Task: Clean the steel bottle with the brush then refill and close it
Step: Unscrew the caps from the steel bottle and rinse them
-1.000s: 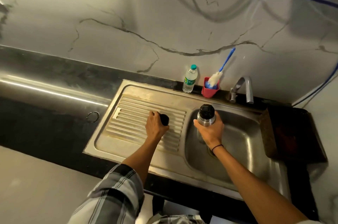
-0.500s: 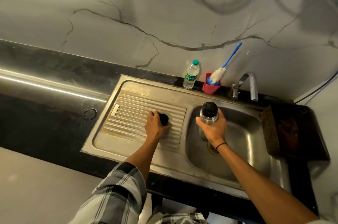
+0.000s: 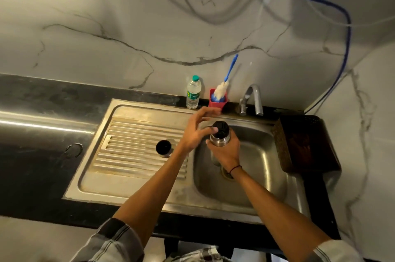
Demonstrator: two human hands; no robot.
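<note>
My right hand (image 3: 227,152) grips the steel bottle (image 3: 220,140) upright over the sink basin (image 3: 260,167). The bottle's top is black. My left hand (image 3: 195,131) is beside that top, thumb against its black rim and the other fingers spread out above it, holding nothing. A black cap (image 3: 163,147) stands alone on the ribbed drainboard (image 3: 132,159). The bottle brush (image 3: 222,90), white bristles and a blue handle, leans in a red holder (image 3: 217,103) at the back of the sink.
A clear plastic water bottle (image 3: 193,93) with a green cap stands left of the red holder. The steel tap (image 3: 254,99) curves over the basin's back edge. A dark brown tray (image 3: 305,146) lies right of the basin. Cables hang on the marble wall.
My left hand has let go of the black cap, left it on the drainboard and moved right to the bottle's top. My right hand still holds the bottle.
</note>
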